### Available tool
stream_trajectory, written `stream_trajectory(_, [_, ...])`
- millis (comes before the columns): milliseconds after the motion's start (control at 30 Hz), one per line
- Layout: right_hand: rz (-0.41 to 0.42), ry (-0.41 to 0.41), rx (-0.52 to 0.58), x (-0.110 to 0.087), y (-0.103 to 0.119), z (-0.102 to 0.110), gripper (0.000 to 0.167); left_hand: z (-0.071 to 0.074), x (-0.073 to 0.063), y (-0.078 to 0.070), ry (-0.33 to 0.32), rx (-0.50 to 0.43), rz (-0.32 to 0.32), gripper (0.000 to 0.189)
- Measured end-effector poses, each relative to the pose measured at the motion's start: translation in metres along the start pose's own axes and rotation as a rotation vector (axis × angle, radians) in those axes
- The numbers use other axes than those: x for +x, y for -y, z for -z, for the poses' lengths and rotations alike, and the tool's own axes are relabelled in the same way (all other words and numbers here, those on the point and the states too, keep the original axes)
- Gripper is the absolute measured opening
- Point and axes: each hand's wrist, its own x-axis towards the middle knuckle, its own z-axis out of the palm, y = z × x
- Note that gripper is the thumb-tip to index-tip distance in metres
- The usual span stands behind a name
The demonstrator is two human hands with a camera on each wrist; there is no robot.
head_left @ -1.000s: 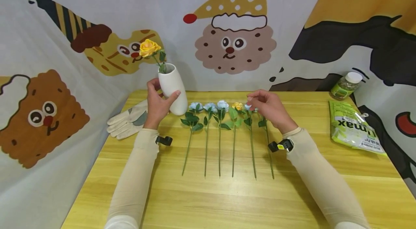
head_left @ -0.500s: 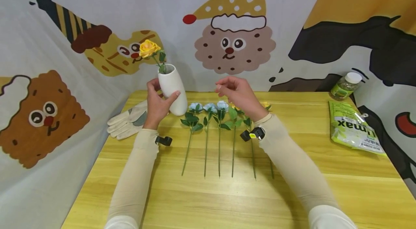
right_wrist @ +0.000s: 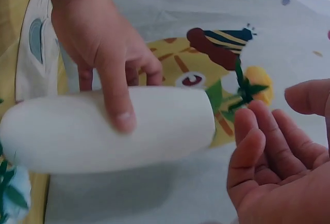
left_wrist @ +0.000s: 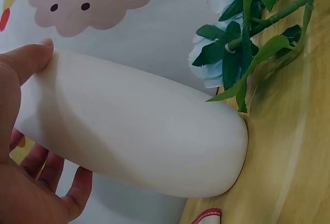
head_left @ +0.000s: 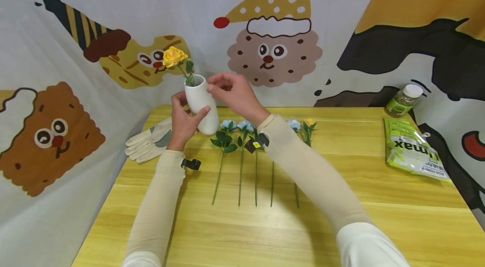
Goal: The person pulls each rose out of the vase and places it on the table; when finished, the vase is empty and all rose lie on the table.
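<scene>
In the head view my left hand (head_left: 184, 126) grips a white vase (head_left: 200, 95) round its middle, thumb in front and the other fingers behind. The vase's base meets the tabletop in the left wrist view. One yellow rose (head_left: 174, 56) leans left out of its mouth. My right hand (head_left: 236, 93) is at the right side of the rim, fingers loosely bent. The right wrist view shows nothing between its thumb and fingers (right_wrist: 278, 136). Blue flowers (head_left: 228, 124) and a yellow one (head_left: 308, 124) lie in a row, stems toward me; my right forearm hides some.
A pale glove (head_left: 149, 142) lies left of the vase. At the table's right side are a green bag (head_left: 413, 149) and a jar with a white lid (head_left: 403, 100). A cartoon-printed cloth (head_left: 212, 48) hangs directly behind the table (head_left: 235, 233).
My right hand has moved left from above the right-hand flowers to the vase's rim, its forearm now covering the middle blooms. The left hand and vase have stayed in place.
</scene>
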Motion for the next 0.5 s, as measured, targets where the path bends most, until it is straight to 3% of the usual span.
stream_trajectory(100, [-0.004,-0.009,-0.005,0.015,0.008,-0.014,0.029,0.0,0.0,0.0,0.007,0.0,0.001,0.083])
stream_trajectory(267, [-0.022,-0.017,-0.135,0.041,0.016,-0.035,0.029,0.001,0.0,0.0,0.008,0.004,-0.003,0.082])
stream_trajectory(500, [-0.057,-0.008,-0.231,0.066,0.013,-0.048,0.033,0.001,0.0,-0.001,0.012,0.018,-0.007,0.083])
